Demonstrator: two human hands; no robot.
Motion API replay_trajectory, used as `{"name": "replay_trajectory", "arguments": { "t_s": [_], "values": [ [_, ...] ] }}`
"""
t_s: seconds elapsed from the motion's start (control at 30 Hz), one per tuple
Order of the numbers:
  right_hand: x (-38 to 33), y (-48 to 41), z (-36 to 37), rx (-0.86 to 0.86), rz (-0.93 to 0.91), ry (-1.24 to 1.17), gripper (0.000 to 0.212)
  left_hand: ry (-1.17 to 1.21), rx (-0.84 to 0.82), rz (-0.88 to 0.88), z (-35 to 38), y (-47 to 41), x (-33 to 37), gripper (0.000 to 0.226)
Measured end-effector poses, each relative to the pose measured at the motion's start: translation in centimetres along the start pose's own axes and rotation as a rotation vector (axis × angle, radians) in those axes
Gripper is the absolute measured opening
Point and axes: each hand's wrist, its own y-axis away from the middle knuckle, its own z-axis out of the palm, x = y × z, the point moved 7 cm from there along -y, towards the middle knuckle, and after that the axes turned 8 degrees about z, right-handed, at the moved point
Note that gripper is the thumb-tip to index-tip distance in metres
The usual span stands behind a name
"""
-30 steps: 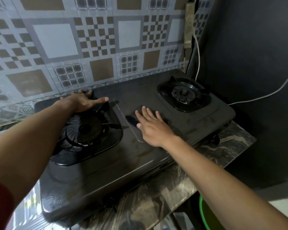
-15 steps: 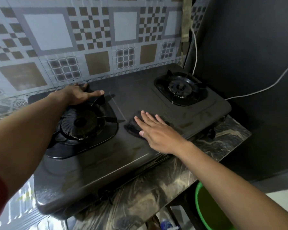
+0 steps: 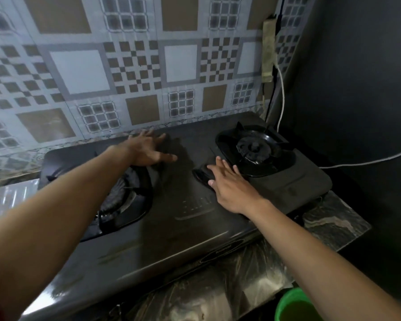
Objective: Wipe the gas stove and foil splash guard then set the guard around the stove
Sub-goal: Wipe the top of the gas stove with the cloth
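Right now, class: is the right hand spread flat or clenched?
Spread flat: the right hand lies palm-down, fingers extended, over a dark cloth on the stove.

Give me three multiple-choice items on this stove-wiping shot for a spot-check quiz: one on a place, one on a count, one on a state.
1. Where does the dark cloth lie?
A. in the green bucket
B. on the stove top, between the burners
C. on the wall tiles

2. How many burners does the gas stove have?
A. one
B. two
C. four

3. How does the right hand meet the cloth?
A. pressed flat on it, fingers spread
C. pinching it in the air
B. not touching it

Key: 1 B, it shows left of the right burner; 2 B, a second burner sits under the left forearm; 3 A, palm down on the cloth.
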Motion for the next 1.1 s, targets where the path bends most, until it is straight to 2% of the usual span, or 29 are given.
{"name": "replay_trajectory", "arguments": {
  "t_s": [0.13,0.27,0.83,0.9,1.0,1.1],
  "values": [
    [-0.1,-2.1,-0.4,-0.02,-0.028,0.02,0.055,-0.023,-0.083,-0.025,0.7,-0.7,2.1,0.109],
    [0.1,-4.7,-0.7,-0.046,0.008,0.024,0.056,-0.071,-0.136,-0.054,2.0,-1.0,3.1,0.094],
    [-1.6,-18.5,-3.4,-0.266,0.08,0.168,0.064,-0.026,-0.18,-0.087,2.2,-1.4,3.3,0.094],
    [-1.0,-19.4,-4.4,-0.286,0.109,0.217,0.061,-0.024,-0.192,-0.094,2.0,-1.5,3.3,0.093],
    [-0.2,-20.6,-6.1,-0.299,0.129,0.326,0.045,-0.036,-0.204,-0.112,1.7,-2.0,3.2,0.097],
    [-1.1,-21.3,-6.9,-0.305,0.065,0.391,0.046,-0.033,-0.205,-0.125,1.6,-2.2,3.1,0.099]
  ]
}}
